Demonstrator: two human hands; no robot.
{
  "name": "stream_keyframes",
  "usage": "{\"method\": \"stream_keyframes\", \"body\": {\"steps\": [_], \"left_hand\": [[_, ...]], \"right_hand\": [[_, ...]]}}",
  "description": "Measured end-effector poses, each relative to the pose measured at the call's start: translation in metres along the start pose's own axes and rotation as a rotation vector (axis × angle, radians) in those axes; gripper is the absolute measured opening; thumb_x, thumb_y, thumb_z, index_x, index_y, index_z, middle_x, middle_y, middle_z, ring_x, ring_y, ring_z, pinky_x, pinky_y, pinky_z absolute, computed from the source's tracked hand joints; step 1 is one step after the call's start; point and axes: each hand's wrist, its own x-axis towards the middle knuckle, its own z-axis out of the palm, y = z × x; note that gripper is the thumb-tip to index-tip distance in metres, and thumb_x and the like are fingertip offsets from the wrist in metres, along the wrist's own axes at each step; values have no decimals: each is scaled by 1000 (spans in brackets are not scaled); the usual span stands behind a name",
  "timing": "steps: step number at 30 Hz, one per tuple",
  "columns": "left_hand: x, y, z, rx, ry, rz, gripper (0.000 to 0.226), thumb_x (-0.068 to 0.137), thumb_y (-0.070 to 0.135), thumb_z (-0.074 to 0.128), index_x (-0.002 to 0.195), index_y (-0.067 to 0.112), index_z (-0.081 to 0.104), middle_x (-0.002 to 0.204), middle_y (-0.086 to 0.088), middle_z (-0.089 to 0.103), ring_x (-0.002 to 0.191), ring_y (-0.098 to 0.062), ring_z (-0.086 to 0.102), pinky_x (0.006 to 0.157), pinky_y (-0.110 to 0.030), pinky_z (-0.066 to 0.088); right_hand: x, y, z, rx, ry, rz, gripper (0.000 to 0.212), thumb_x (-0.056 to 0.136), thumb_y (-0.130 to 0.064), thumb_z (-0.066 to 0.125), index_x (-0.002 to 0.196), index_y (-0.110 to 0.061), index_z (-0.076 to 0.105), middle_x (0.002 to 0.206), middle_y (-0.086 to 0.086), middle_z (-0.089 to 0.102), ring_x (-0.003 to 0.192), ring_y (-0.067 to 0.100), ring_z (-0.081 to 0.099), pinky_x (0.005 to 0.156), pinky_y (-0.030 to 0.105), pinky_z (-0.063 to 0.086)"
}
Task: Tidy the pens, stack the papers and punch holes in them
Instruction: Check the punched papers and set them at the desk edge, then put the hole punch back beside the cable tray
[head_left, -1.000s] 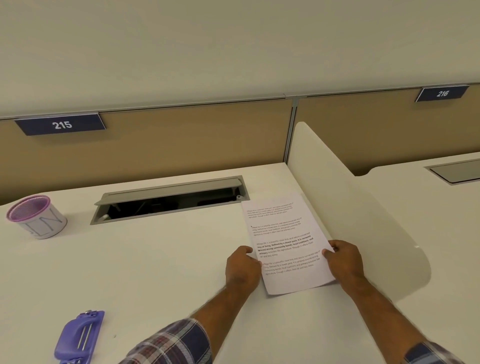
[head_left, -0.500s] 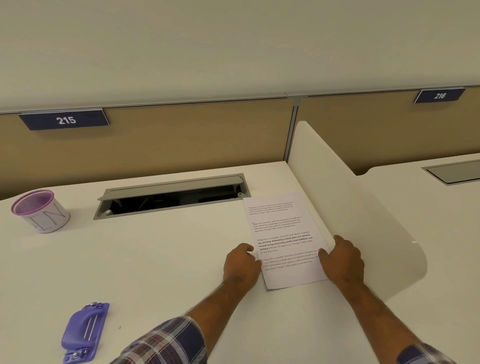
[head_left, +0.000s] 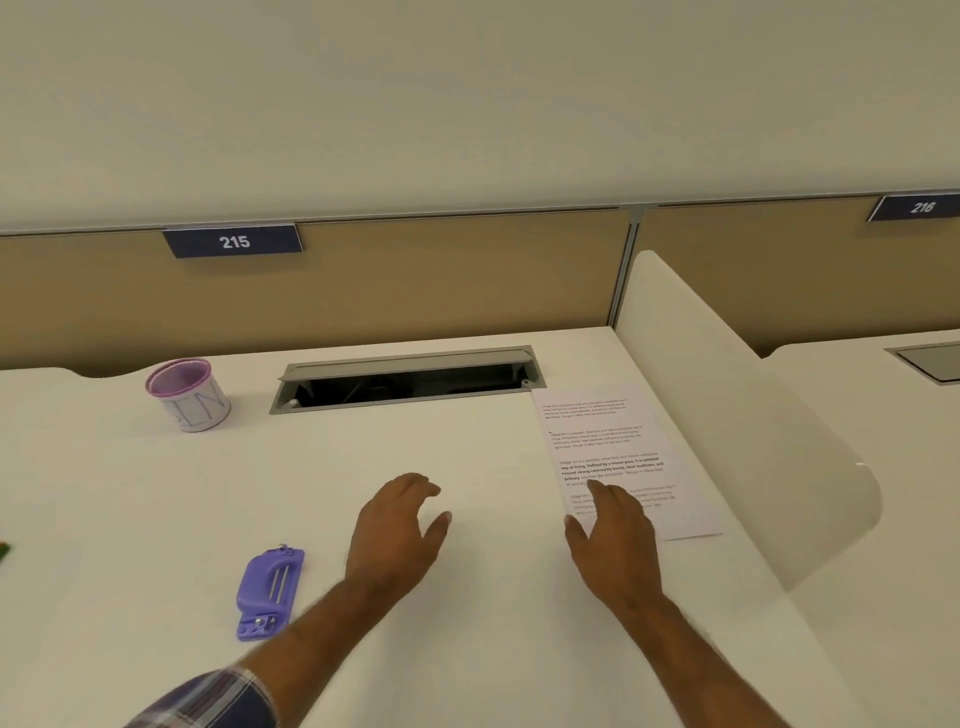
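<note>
The white desk (head_left: 156, 519) carries the papers (head_left: 618, 441) at its right side, just beside the curved divider (head_left: 727, 415), long axis running away from the person. The purple hole punch (head_left: 270, 592) lies near the front, to the left of both hands, long axis also running away. The left hand (head_left: 400, 535) is nearer it, hovering with fingers loosely spread, gripping nothing. The right hand (head_left: 613, 525) reaches over the stack's near left corner, fingers relaxed and apart. A mesh pen cup (head_left: 187, 395) stands far left.
</note>
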Motion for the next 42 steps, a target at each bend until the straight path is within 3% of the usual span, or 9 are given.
{"method": "stream_keyframes", "body": {"steps": [4, 8, 15, 20, 27, 34, 38, 42], "left_hand": [[-25, -51, -35, 106, 37, -75, 43, 90, 43, 66, 126, 19, 66, 141, 0, 57, 139, -23, 45, 112, -41, 38], [-50, -94, -69, 228, 64, -98, 58, 91, 58, 54, 136, 22, 57, 157, 1, 40, 149, -22, 29, 116, -44, 34], [-93, -154, -102, 246, 24, -190, 82, 90, 72, 19, 153, 22, 33, 164, 7, 22, 153, -14, 12, 121, -38, 22], [-114, -193, -103, 277, -58, -235, 86, 88, 71, 6, 157, 23, 19, 165, 9, 11, 153, -10, 2, 122, -32, 8], [-129, -231, -86, 249, -186, -265, 89, 85, 71, 4, 158, 21, 6, 166, 9, 0, 151, -7, -6, 123, -30, -2], [-127, -234, -76, 284, -190, -189, 83, 89, 67, 2, 157, 19, -5, 164, 8, -11, 151, -9, -12, 123, -30, -7], [-125, -237, -76, 296, -221, -137, 81, 90, 65, 2, 157, 19, -8, 166, 5, -10, 153, -14, -11, 124, -33, -7], [-122, -242, -75, 302, -236, -102, 83, 90, 66, 5, 158, 19, -3, 166, 3, -8, 153, -15, -10, 122, -32, -9]], "right_hand": [[-27, -33, 20, 37, -67, -88, 57, 89, -32, 62, 140, -9, 47, 139, 7, 54, 132, 24, 45, 110, 35, 35], [-50, -64, 38, 61, -128, -150, 58, 91, -34, 58, 143, -12, 43, 143, 4, 49, 137, 20, 40, 112, 31, 32], [-88, -116, 74, 81, -246, -267, 60, 93, -39, 54, 146, -17, 38, 148, -2, 43, 140, 15, 34, 114, 27, 27], [-110, -145, 94, 64, -315, -317, 62, 93, -42, 52, 148, -20, 34, 152, -4, 36, 143, 13, 29, 116, 26, 23], [-122, -168, 116, 3, -420, -384, 70, 91, -46, 53, 151, -23, 26, 157, -6, 28, 146, 11, 21, 117, 25, 17], [-115, -192, 139, -30, -492, -401, 81, 85, -49, 61, 152, -22, 24, 159, -5, 26, 147, 12, 19, 116, 25, 16], [-110, -218, 154, 60, -514, -402, 88, 76, -44, 73, 149, -23, 28, 153, -8, 35, 142, 11, 29, 107, 16, 20], [-98, -232, 163, 51, -586, -422, 99, 73, -37, 78, 153, -21, 21, 158, -6, 26, 147, 14, 23, 117, 26, 22]]}}
